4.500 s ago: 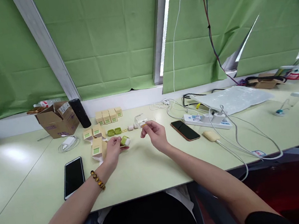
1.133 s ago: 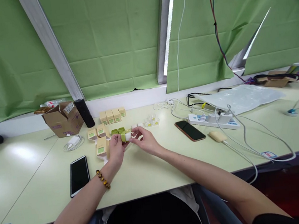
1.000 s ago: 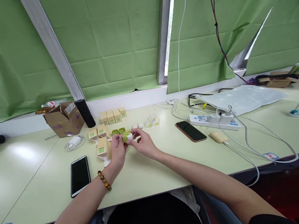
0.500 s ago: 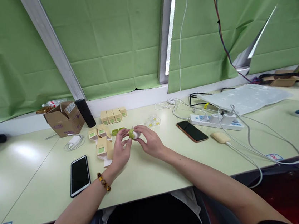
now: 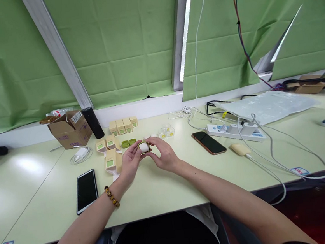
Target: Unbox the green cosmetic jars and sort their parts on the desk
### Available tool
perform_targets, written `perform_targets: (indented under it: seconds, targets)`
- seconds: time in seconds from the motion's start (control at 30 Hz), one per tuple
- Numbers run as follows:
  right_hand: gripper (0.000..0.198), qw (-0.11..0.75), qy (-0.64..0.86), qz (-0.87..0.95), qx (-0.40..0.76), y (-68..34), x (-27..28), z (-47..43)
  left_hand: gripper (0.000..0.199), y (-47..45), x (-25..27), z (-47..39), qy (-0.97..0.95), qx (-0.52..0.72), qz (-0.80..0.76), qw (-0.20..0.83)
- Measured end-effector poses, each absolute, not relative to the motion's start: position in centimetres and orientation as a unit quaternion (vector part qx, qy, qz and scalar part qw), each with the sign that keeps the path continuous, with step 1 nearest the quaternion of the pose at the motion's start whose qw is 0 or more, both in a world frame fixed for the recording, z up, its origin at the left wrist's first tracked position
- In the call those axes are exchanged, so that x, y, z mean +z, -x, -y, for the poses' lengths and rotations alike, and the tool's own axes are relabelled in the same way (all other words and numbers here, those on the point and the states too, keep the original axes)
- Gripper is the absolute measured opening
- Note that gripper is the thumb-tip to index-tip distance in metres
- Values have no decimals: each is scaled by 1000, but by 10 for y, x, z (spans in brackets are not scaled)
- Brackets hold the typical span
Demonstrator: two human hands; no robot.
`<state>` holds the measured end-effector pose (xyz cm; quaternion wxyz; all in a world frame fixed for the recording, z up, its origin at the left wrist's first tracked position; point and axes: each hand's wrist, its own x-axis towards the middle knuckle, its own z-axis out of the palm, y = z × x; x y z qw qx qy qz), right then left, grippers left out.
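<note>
A small white rounded earbud case [image 5: 144, 147], with an olive-green cover around its edge, is held up between my hands over the table. My left hand [image 5: 130, 163] grips its left side, thumb on the near face. The fingers of my right hand [image 5: 165, 155] pinch it from the right, with the thumb below. Just beyond my left fingers lies an open green two-part case cover [image 5: 129, 143]. Small cardboard boxes with green labels [image 5: 111, 160] stand left of it, some with their flaps open.
More small boxes [image 5: 123, 126] stand in a row behind. Clear plastic pieces [image 5: 166, 131] lie beyond my right hand. Phones [image 5: 86, 191] [image 5: 208, 143] lie on either side. At the right are a power strip [image 5: 235, 132], cables and a cream-coloured device [image 5: 240, 149]. A carton [image 5: 71, 130] stands back left.
The earbud case has been turned between my fingers, so its broad white face now shows, framed by the green cover. Both hands stay in nearly the same place.
</note>
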<state>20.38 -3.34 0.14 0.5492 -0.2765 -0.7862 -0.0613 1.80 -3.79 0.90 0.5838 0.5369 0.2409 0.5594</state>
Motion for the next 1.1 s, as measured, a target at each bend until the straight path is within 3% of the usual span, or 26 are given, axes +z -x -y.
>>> perform_targets:
  seconds: [0.3,0.53,0.77,1.1]
  targets:
    - [43,555,284,780,-53,-203,1,33,50,-15,9,37,-529,552,-218,606]
    - [40,517,268,802,-132,-206,9,34,59,-19,1,38,-600,574,-293,474]
    - [31,458,272,816,-223,-209,16,34,55,-19,-7,35,-675,552,-326,366]
    - [35,402,311,847,-158,-203,9,33,40,-16,-1,38,-675,553,-381,305]
